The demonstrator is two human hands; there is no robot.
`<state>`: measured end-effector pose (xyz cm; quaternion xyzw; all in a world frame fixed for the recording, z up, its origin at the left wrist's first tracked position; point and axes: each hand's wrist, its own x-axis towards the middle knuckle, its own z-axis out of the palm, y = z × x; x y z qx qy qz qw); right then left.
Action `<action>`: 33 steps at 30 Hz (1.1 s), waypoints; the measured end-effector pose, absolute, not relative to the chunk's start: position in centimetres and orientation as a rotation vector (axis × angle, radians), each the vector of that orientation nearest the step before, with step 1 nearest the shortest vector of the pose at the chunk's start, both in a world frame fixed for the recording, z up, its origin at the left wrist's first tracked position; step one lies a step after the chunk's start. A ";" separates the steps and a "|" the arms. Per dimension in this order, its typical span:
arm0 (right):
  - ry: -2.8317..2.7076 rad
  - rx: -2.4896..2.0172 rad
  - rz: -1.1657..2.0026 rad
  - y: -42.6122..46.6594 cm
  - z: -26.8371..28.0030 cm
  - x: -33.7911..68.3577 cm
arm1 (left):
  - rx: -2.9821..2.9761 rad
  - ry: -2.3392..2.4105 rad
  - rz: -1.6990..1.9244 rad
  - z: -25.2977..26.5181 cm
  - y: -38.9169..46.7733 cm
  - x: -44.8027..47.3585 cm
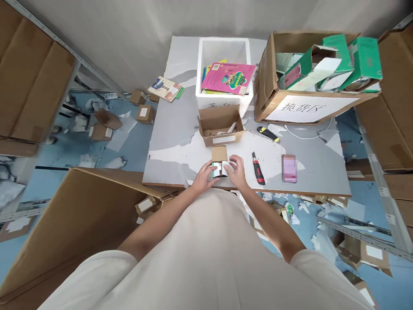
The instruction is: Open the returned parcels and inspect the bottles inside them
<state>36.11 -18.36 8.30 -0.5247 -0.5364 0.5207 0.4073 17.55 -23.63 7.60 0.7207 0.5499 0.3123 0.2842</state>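
A small cardboard box (220, 153) sits at the table's front edge, its brown lid standing up and its white inner flaps partly parted. Wrapped around the left side of this box, my left hand (203, 177) is closed, thumb on the front. My right hand (238, 173) grips the right side, its thumb at a white flap and its fingers curled above. What lies inside is too small to make out. Just behind stands a larger open carton (223, 139) with a white label. To the right lie a red and black box cutter (258, 168) and a yellow and black one (268, 134).
A white foam bin (199, 64) holds books, beside a large carton (265, 82) of green boxes. Booklets (165, 88) lie at the table's left edge, a blurred pink item (289, 168) at right. A big open carton (97, 189) stands at my left; boxes and scraps litter the floor.
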 end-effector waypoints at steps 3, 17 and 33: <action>-1.227 -1.170 1.658 -15.3 8.4 35.9 | 1.930 1.459 0.820 7.9 -23.4 17.3; -2.370 -0.788 1.134 -16.5 10.2 38.6 | 1.597 1.398 0.882 7.5 -23.1 17.1; -2.969 -1.203 0.438 -18.7 13.4 34.6 | 1.841 1.283 0.658 10.5 -22.3 15.4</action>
